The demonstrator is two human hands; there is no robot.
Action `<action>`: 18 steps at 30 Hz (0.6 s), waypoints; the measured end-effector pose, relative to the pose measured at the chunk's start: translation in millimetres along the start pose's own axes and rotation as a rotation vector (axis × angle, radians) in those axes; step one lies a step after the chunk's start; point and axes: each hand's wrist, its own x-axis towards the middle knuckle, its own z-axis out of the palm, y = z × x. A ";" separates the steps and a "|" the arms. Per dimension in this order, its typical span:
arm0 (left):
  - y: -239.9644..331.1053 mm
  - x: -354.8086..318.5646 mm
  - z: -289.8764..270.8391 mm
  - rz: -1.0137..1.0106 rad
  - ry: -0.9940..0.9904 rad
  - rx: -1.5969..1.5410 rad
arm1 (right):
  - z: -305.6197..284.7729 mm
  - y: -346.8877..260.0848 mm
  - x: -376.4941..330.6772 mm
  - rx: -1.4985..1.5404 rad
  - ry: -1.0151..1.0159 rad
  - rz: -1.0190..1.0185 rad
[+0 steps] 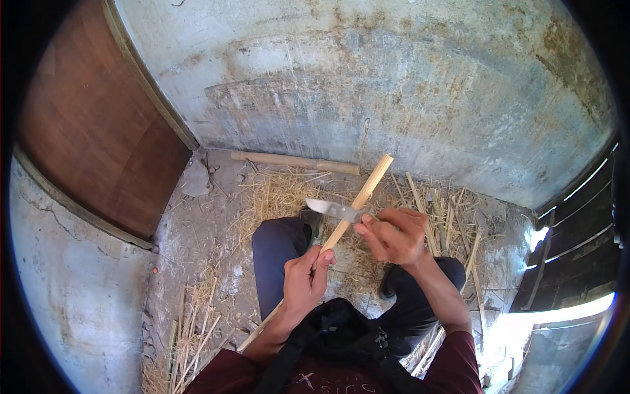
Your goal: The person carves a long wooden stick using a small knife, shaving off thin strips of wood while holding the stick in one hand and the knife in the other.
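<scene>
A long, pale split bamboo strip (372, 180) slants up from beneath my left forearm toward the wall. My left hand (307, 279) is closed around it at about its middle, above my lap. In my right hand (396, 235) is a knife (331, 209), its handle mostly hidden by my fingers. The blade lies across the strip above my left hand, tip pointing left. A small curl of shaving shows on the strip's right edge, just above the blade.
Pale shavings (272, 197) cover the floor between my feet and the wall (394, 92). A thick bamboo pole (295, 161) lies along the wall's base. Loose strips lie at right (436, 220) and lower left (190, 335). A brown door (105, 118) stands at left.
</scene>
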 end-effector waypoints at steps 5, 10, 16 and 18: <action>-0.7 -3.9 -1.4 0.024 0.014 0.009 | -10.2 10.3 4.3 -0.009 -0.009 0.092; -3.1 -5.6 -3.8 0.046 0.005 0.015 | -14.6 26.0 5.8 -0.015 0.046 0.103; -6.7 -9.6 -6.5 0.029 -0.019 0.034 | -20.2 26.1 13.1 -0.025 0.105 0.123; -6.1 -10.4 -6.8 0.013 -0.023 0.035 | -19.6 23.9 12.5 -0.032 0.101 0.125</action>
